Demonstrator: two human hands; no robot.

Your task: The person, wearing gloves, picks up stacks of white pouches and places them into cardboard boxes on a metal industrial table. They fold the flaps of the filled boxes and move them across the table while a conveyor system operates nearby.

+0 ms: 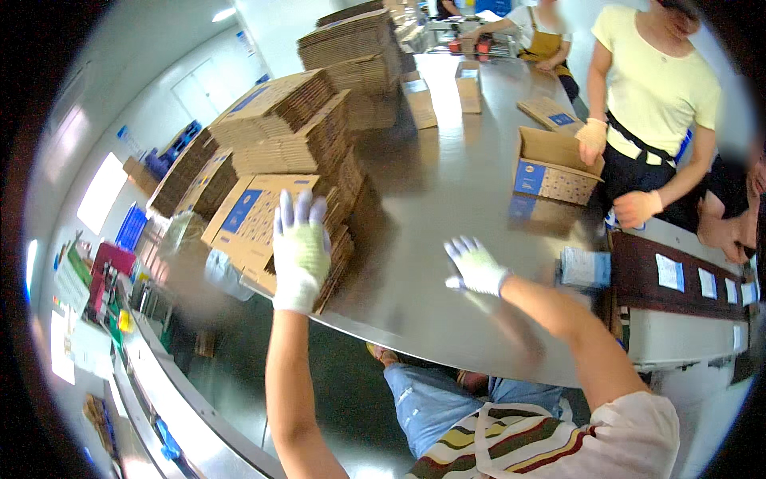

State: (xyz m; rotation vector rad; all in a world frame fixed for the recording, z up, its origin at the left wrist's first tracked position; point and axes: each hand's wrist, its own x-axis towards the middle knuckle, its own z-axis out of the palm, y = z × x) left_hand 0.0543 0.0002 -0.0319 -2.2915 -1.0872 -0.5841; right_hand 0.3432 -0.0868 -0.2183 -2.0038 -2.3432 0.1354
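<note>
The left hand [303, 247] reaches open over stacked flat cartons [247, 227], contact unclear; the right hand [476, 267] spreads empty over the steel table [391, 295]; one carton [556, 182] stands opened beside the co-worker [650, 80], many remain folded

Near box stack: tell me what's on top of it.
A flat box with a blue panel tops the stack. The left hand overlaps the box's right part in this view; I cannot tell whether they touch, and whatever lies behind the hand is covered.
</note>
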